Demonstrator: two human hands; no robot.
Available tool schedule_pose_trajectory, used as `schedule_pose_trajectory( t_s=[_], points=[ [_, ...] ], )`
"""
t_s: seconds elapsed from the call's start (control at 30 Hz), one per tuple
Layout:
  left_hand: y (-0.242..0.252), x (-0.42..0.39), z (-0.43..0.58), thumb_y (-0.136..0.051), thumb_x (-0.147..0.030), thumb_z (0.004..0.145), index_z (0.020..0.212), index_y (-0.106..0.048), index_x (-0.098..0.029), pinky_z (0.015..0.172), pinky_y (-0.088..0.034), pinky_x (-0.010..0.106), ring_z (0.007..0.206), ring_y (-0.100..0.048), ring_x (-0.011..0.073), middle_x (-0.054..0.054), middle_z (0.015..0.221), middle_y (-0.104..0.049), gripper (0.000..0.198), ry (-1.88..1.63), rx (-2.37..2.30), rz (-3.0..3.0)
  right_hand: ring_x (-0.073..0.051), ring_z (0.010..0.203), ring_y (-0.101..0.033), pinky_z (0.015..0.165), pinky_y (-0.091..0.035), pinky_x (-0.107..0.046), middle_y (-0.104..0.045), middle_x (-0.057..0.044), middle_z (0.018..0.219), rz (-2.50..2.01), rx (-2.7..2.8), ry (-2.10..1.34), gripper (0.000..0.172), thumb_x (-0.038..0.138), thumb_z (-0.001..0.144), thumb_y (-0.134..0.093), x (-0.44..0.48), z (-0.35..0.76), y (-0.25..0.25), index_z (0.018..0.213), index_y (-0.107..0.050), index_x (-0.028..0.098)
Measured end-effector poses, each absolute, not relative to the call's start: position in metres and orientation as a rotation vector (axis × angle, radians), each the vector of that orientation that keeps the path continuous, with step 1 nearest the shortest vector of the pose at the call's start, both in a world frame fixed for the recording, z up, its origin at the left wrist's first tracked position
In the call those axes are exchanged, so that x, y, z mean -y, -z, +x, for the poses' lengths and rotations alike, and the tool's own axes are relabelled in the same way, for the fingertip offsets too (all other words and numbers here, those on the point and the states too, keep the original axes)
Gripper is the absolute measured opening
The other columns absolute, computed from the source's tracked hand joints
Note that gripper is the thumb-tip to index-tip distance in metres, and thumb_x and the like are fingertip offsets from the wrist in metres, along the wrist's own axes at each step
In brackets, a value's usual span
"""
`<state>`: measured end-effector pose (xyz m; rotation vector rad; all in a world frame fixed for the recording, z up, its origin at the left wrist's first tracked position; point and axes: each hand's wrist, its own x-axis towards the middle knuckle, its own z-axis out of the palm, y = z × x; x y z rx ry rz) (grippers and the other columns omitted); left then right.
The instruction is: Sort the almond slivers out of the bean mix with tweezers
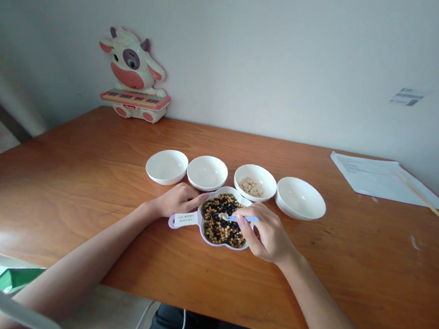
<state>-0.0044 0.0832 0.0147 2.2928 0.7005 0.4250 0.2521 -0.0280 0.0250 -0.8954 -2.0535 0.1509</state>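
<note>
A shallow lobed dish with a lilac handle (pixel 183 220) holds mixed black, yellow and green beans or seeds (pixel 220 232). My left hand (pixel 179 200) is closed at the dish's left rim, its thumb against the edge and its other fingers curled. In my right hand (pixel 269 232) is a pair of blue tweezers (pixel 252 219), pinched between thumb and fingers over the dish. At the tweezers' tips is a pale flat seed (pixel 222 216). Just behind, a white bowl (pixel 264 176) contains several similar pale seeds (pixel 251 187).
Other white bowls stand in the same row: two to the left (pixel 167 167) (pixel 207 172) and one at the right end (pixel 301 198). A cow-shaped toy keyboard (pixel 135 101) leans by the wall. Papers (pixel 379 176) and a thin wooden stick (pixel 416 192) lie at the back right.
</note>
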Motion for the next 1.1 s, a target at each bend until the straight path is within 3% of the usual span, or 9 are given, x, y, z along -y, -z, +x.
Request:
schedule_pose_trajectory(
  t_s=[0.37, 0.77, 1.1],
  points=[
    [-0.014, -0.084, -0.005, -0.035, -0.045, 0.106, 0.055, -0.042, -0.015, 0.045, -0.029, 0.02, 0.047, -0.036, 0.0068, -0.002, 0.05, -0.044, 0.06, -0.423, -0.708, 2.3, -0.02, 0.08, -0.073, 0.072, -0.06, -0.036, -0.077, -0.008, 0.097, -0.958, 2.01, -0.062, 0.022, 0.013, 0.096, -0.053, 0.028, 0.253, -0.023, 0.114, -0.063, 0.02],
    [-0.014, -0.084, -0.004, -0.036, -0.045, 0.106, 0.055, -0.041, -0.015, 0.045, -0.029, 0.019, 0.047, -0.037, 0.0063, -0.002, 0.05, -0.044, 0.06, -0.413, -0.715, 2.297, -0.023, 0.088, -0.075, 0.078, -0.059, -0.038, -0.077, -0.01, 0.099, -1.272, 1.573, 0.207, 0.02, 0.021, 0.102, -0.048, 0.023, 0.264, -0.026, 0.113, -0.064, 0.021],
    [-0.015, -0.083, -0.004, -0.035, -0.045, 0.106, 0.054, -0.041, -0.015, 0.045, -0.029, 0.02, 0.047, -0.035, 0.0068, -0.002, 0.049, -0.044, 0.06, -0.414, -0.716, 2.301, -0.02, 0.083, -0.071, 0.073, -0.058, -0.036, -0.074, -0.011, 0.109, -1.303, 1.454, 0.087, 0.023, 0.028, 0.104, -0.048, 0.016, 0.267, -0.022, 0.12, -0.064, 0.022]
  ],
)
